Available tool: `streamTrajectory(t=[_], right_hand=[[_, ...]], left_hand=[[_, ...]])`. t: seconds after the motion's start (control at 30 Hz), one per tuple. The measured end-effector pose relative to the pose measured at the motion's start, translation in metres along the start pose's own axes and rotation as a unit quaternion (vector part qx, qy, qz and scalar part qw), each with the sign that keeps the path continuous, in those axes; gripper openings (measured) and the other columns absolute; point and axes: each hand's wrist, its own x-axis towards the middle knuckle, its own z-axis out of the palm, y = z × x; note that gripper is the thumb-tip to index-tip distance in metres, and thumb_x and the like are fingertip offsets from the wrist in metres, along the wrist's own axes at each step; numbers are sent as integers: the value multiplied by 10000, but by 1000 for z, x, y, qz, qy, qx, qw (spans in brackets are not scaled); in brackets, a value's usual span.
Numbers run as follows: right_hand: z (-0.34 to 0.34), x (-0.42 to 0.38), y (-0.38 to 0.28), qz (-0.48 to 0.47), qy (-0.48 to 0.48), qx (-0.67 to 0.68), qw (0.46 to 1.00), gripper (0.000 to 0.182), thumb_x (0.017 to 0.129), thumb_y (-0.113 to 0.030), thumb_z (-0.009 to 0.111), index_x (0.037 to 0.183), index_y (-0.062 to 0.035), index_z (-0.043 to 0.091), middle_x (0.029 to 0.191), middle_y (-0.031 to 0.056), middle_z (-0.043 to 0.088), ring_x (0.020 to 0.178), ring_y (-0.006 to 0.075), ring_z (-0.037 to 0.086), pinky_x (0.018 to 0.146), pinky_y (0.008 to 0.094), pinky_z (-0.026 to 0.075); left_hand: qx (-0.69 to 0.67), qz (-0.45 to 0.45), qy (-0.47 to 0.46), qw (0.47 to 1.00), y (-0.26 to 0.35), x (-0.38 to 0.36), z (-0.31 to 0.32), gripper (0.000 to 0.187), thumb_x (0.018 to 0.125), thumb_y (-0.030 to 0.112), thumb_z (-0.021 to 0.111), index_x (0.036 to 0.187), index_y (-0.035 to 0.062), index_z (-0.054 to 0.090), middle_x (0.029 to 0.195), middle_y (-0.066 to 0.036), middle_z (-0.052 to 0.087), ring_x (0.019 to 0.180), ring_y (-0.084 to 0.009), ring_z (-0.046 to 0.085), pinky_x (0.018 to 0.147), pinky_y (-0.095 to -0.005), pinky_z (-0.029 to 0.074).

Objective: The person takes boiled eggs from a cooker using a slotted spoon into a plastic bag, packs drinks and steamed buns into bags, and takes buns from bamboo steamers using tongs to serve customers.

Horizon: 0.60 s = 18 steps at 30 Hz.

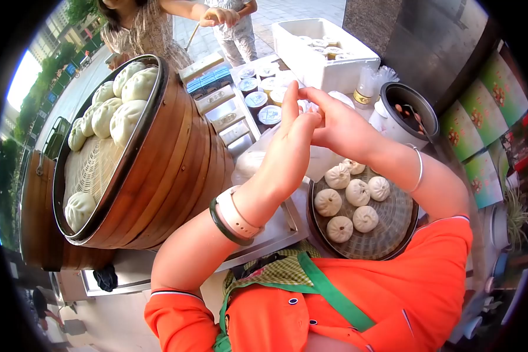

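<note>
My left hand point(293, 132), with a watch and a dark bracelet on its wrist, meets my right hand point(338, 124) in front of me. Their fingers are stretched and pressed together at the tips; what lies between them, if anything, is hidden. Translucent plastic point(324, 161) shows just below and behind them. Beneath my right forearm is a round woven steamer tray point(381, 234) with several pleated buns point(358, 192). To the left, a tall bamboo steamer point(179, 170) holds larger white buns point(127, 120) on its mesh.
Lidded cups point(270, 115) stand in a tray beyond my hands. Behind them is a white foam box point(311, 64) with more cups. At the right stand a dark-rimmed pot point(413, 117) and a clear bottle point(365, 88). Two people point(149, 29) stand across the counter.
</note>
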Motion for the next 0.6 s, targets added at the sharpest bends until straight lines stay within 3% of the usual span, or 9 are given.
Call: streamTrajectory(t=[0.13,0.27,0.3,0.37,0.4,0.47,0.5,0.57,0.6], right_hand=[[-13,27,26,33,45,168,984,333,754,-65,588,1071,8,518,896,96,600,805,153,572,705,283,460],[-40,58,35,89,17,240,966,215,771,-120,559,962,-23,562,843,63,592,776,138,548,704,254,422],[-46,66,33,83,11,239,967,215,771,-120,559,962,-23,562,843,63,592,776,138,548,704,254,422],[-61,89,30,153,-39,304,939,218,768,-72,529,985,-48,519,861,42,552,817,122,516,736,261,394],[-64,111,40,147,-39,317,936,242,728,-14,530,967,-29,501,770,51,530,704,128,513,652,263,413],[-72,147,47,159,-53,285,944,256,708,4,532,960,-22,497,746,51,521,670,131,507,617,262,414],[-76,162,49,182,-60,253,948,271,688,21,535,953,-15,494,721,52,513,635,134,500,582,262,415],[-80,188,47,185,-66,237,952,275,671,20,542,939,-16,490,710,54,508,638,136,510,566,267,415],[-78,200,44,160,-70,200,964,270,669,19,545,930,-19,490,712,58,507,631,138,510,559,270,415]], left_hand=[[85,17,12,996,0,42,12,699,877,408,428,1428,99,128,1133,-29,454,900,-86,430,813,-211,348],[158,-6,28,987,13,84,7,676,874,434,451,1379,32,249,975,-79,537,841,-122,498,765,-227,404],[241,30,46,969,21,93,4,655,875,428,453,1342,-5,301,980,-131,568,902,-168,547,799,-278,429],[413,66,69,906,31,93,-4,576,866,345,500,1287,-27,368,1018,-183,585,954,-229,573,836,-326,429],[416,70,77,903,33,83,-9,576,866,345,500,1287,-27,368,1018,-183,585,954,-229,573,836,-326,429],[467,355,109,802,35,57,-18,472,830,192,557,1219,-39,424,1054,-203,586,1006,-269,572,848,-342,428],[447,398,88,797,44,43,-22,395,759,42,577,1126,-45,460,1028,-232,551,1000,-379,530,868,-401,411],[449,383,61,805,46,7,-35,394,718,-1,582,1100,-30,490,1017,-195,565,1037,-375,530,876,-418,418],[489,385,52,781,47,-7,-41,370,702,-13,580,1067,-29,517,1008,-177,580,1055,-384,526,879,-425,422]])
